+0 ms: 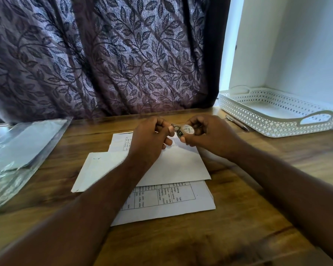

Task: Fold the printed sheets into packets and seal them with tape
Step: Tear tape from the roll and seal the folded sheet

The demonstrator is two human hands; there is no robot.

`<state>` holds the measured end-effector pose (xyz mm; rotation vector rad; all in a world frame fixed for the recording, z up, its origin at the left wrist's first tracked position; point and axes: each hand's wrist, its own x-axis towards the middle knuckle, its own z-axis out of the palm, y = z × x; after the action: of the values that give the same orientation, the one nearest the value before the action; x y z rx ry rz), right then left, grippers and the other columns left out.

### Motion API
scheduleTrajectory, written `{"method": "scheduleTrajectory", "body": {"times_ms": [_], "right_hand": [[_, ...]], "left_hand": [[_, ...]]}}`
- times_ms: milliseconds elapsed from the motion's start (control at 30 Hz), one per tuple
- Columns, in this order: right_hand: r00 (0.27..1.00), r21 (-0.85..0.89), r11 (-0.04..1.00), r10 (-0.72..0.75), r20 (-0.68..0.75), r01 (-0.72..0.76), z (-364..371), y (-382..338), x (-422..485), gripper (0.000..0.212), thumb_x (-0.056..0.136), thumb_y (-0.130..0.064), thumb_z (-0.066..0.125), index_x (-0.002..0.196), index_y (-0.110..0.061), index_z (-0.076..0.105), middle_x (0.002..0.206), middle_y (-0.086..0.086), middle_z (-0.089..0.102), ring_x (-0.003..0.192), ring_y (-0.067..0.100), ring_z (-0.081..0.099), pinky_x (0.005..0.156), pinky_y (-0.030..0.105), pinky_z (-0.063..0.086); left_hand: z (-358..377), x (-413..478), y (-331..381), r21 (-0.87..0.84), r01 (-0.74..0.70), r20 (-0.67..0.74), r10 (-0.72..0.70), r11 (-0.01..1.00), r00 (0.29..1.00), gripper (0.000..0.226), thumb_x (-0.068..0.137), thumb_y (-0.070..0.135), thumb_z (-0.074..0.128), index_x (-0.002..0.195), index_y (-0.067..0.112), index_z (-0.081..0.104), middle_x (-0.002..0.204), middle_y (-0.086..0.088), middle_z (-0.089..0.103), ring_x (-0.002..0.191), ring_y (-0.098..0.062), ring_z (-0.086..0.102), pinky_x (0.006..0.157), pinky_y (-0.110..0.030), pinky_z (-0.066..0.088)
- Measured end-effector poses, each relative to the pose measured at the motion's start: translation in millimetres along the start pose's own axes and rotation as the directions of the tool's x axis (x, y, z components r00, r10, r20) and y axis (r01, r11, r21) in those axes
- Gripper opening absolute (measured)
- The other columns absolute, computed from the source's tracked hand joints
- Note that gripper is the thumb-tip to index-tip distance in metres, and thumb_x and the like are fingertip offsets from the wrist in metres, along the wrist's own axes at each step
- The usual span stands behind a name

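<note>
A: Head view has both hands above the sheets (178, 166). What's the risk?
B: The right hand (207, 136) grips the tape roll (188, 129), and the left hand (149, 138) pinches its free end (174, 128). The sheets lie on the table (248, 208) just below, unheld. Pulled crooked, the strip could twist and stick to itself, and the fold may spring open.

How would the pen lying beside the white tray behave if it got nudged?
The pen looks slim and round-barrelled, so it would probably roll on the smooth wooden table. It lies close beside the white tray, whose wall would likely stop a roll that way. It seems light and stiff, easy to pinch up.
</note>
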<state>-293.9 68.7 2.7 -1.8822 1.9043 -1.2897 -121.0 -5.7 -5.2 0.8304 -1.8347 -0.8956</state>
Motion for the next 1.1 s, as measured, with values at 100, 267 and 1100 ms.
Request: {"method": "scheduleTrajectory", "body": {"times_ms": [100,267,1100], "right_hand": [[1.0,0.03,0.999,0.021,-0.003,-0.021,1.4,0.8,0.7,0.034,0.072,-0.029,0.089,0.098,-0.02,0.069,0.082,-0.005,0.077,0.071,0.008,0.074,0.078,0.045,0.062],[0.997,0.158,0.987,0.048,-0.056,-0.038,1.3,2.2,1.4,0.037,0.07,-0.022,0.091,0.097,-0.012,0.069,0.085,0.001,0.077,0.075,0.015,0.075,0.068,0.034,0.064],[0.996,0.327,0.944,-0.056,0.065,0.031,-1.6,-0.2,-2.7,0.039,0.077,-0.002,0.083,0.111,0.001,0.064,0.098,0.016,0.072,0.081,0.014,0.071,0.072,0.028,0.062]], "left_hand": [[-1.1,0.0,0.9,-0.055,0.017,-0.011,-0.018,0.998,1.0,0.012,0.096,0.01,0.062,0.085,0.015,0.063,0.085,-0.001,0.074,0.066,-0.01,0.069,0.058,-0.03,0.056],[-2.2,-1.3,4.2,-0.145,0.02,0.007,-0.019,0.989,1.0,0.01,0.096,0.009,0.062,0.087,0.013,0.061,0.084,-0.003,0.073,0.07,-0.013,0.072,0.065,-0.037,0.059],[-7.0,-5.2,4.5,-0.033,-0.173,-0.033,0.172,0.984,0.984,0.029,0.075,0.015,0.086,0.083,0.022,0.059,0.082,0.001,0.073,0.077,-0.013,0.071,0.072,-0.036,0.061]]}}
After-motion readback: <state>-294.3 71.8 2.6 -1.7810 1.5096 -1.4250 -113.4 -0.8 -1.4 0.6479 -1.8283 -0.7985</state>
